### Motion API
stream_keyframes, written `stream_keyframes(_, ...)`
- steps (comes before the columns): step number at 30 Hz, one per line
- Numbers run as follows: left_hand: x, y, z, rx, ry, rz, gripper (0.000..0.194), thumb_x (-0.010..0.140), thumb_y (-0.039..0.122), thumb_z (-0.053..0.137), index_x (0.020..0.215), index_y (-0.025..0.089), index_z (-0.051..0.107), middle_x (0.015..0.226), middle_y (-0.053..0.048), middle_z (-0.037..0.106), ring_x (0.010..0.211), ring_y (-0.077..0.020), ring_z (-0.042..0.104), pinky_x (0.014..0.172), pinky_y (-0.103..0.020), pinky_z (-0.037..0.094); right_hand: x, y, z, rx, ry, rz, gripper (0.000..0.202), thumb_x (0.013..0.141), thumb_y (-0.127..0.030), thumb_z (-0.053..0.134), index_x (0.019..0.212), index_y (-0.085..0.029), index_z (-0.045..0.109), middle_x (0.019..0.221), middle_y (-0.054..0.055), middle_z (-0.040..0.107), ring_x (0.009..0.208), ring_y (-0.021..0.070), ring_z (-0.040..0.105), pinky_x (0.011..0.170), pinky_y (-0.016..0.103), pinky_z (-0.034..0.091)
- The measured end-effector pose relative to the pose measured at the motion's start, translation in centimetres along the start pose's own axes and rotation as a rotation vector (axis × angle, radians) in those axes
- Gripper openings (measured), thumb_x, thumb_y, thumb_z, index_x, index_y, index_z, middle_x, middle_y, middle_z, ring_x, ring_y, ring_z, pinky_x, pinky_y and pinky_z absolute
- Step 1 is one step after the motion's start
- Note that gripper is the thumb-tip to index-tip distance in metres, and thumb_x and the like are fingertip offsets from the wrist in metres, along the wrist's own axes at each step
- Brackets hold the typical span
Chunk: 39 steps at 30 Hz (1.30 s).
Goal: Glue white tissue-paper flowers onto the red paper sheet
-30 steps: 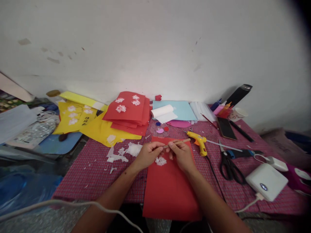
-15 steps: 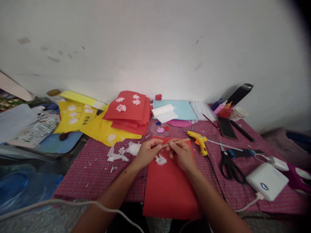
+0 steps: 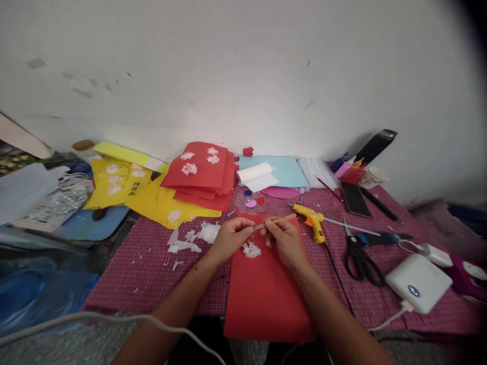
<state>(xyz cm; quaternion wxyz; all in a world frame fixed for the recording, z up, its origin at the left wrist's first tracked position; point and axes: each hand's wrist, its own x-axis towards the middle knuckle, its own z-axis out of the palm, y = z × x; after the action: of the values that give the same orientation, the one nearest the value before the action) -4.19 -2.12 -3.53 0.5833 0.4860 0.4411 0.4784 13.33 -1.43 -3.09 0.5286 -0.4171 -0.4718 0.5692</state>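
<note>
A: Which step do you read from out there?

B: I judge it as preparing a thin pale stick (image 3: 285, 218) at mid-frame, held above the top part of a red sheet (image 3: 268, 304). What is at its left end, I cannot tell; fingertips hide it.

A: And the hands?

B: Left hand (image 3: 230, 238): thumb and fingers pinching near the stick's left end. Right hand (image 3: 284, 241): thumb and forefinger pinching further along, the other end jutting out to the right.

A: What lies around?

B: A white paper flower (image 3: 251, 250) on the sheet, just below the fingers. A yellow glue gun (image 3: 312, 222), right of centre, near the sheet's edge. White scraps (image 3: 209, 233) on the bench (image 3: 152, 289), left of centre.

A: What does the next move call for?

B: In my judgement, a light, steady pinch, the stick kept level, knuckles clear of that flower. It looks easily crushed.
</note>
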Motion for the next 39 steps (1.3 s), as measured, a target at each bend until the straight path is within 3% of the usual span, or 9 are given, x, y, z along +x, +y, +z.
stream_keyframes(5,0.0,0.1,0.1,-0.034,-0.009,-0.026,0.021,0.08,0.033,0.072,0.087,0.014,0.066,0.069,0.001,0.064,0.056,-0.0085,0.054,0.053,-0.02,0.043,0.0,0.1,0.0,-0.004,-0.014,-0.003,0.026,0.086,-0.043,0.071,0.082,-0.018,0.069,0.07,0.001,0.07,0.044,0.0101,0.053,0.042,0.023,0.04)
stream_keyframes(10,0.2,-0.2,-0.1,0.043,0.036,-0.022,0.02,0.081,0.032,0.069,0.089,0.014,0.066,0.068,0.0,0.066,0.056,-0.0105,0.056,0.053,-0.022,0.044,0.4,0.3,-0.5,0.04,0.086,-0.015,0.024,0.086,-0.04,0.072,0.08,-0.017,0.069,0.065,0.0,0.068,0.043,0.0089,0.051,0.04,0.022,0.036)
stream_keyframes(16,0.3,-0.4,-0.9,0.664,0.087,0.348,0.016,0.089,0.024,0.059,0.096,0.02,0.073,0.095,-0.005,0.075,0.088,-0.0192,0.068,0.084,-0.033,0.052,1.0,-0.3,-1.3,0.159,0.258,-0.093,0.021,0.084,-0.035,0.074,0.075,-0.018,0.065,0.06,-0.003,0.063,0.039,0.0077,0.047,0.037,0.021,0.033)
stream_keyframes(18,0.4,-0.1,-1.1,0.745,0.093,0.45,0.021,0.09,0.023,0.058,0.105,0.021,0.073,0.109,-0.007,0.075,0.103,-0.0216,0.067,0.096,-0.037,0.05,1.0,-0.4,-1.3,0.159,0.261,-0.103,0.022,0.083,-0.035,0.075,0.074,-0.018,0.065,0.06,-0.003,0.062,0.039,0.0075,0.046,0.036,0.021,0.033)
stream_keyframes(21,0.2,0.9,-2.0,0.667,0.257,0.466,0.026,0.095,0.027,0.054,0.115,0.022,0.07,0.119,-0.008,0.072,0.111,-0.0209,0.065,0.1,-0.037,0.049,0.9,-0.3,-1.2,0.128,0.238,-0.105,0.023,0.084,-0.036,0.074,0.073,-0.018,0.065,0.06,-0.002,0.062,0.039,0.0078,0.046,0.037,0.021,0.033)
stream_keyframes(23,-0.3,1.8,-3.1,0.592,0.422,0.41,0.025,0.095,0.03,0.054,0.111,0.02,0.07,0.111,-0.007,0.074,0.103,-0.0201,0.068,0.094,-0.035,0.052,0.9,-0.2,-1.1,0.108,0.228,-0.1,0.024,0.084,-0.037,0.073,0.073,-0.018,0.065,0.06,-0.002,0.062,0.04,0.0084,0.047,0.037,0.022,0.033)
stream_keyframes(25,-1.2,2.6,-4.5,0.576,0.483,0.349,0.022,0.092,0.032,0.058,0.104,0.019,0.072,0.101,-0.006,0.075,0.093,-0.0193,0.069,0.087,-0.032,0.053,0.8,-0.1,-1.1,0.1,0.226,-0.094,0.024,0.084,-0.038,0.074,0.073,-0.018,0.065,0.06,-0.002,0.062,0.041,0.009,0.047,0.038,0.023,0.034)
stream_keyframes(31,-3.4,3.2,-8.0,0.95,0.375,0.276,0.014,0.087,0.023,0.059,0.09,0.02,0.073,0.091,-0.004,0.073,0.088,-0.0191,0.066,0.081,-0.031,0.051,0.5,-0.1,-0.8,0.025,0.212,-0.085,0.028,0.083,-0.042,0.074,0.071,-0.019,0.063,0.059,-0.002,0.061,0.044,0.01,0.047,0.041,0.023,0.033)
stream_keyframes(39,-2.5,2.6,-6.9,1.292,0.18,0.306,0.018,0.09,0.026,0.058,0.098,0.019,0.073,0.097,-0.008,0.071,0.096,-0.0236,0.063,0.09,-0.037,0.048,0.5,-0.2,-0.8,-0.003,0.202,-0.086,0.028,0.084,-0.043,0.072,0.071,-0.021,0.061,0.06,-0.002,0.059,0.044,0.0111,0.046,0.042,0.024,0.034)
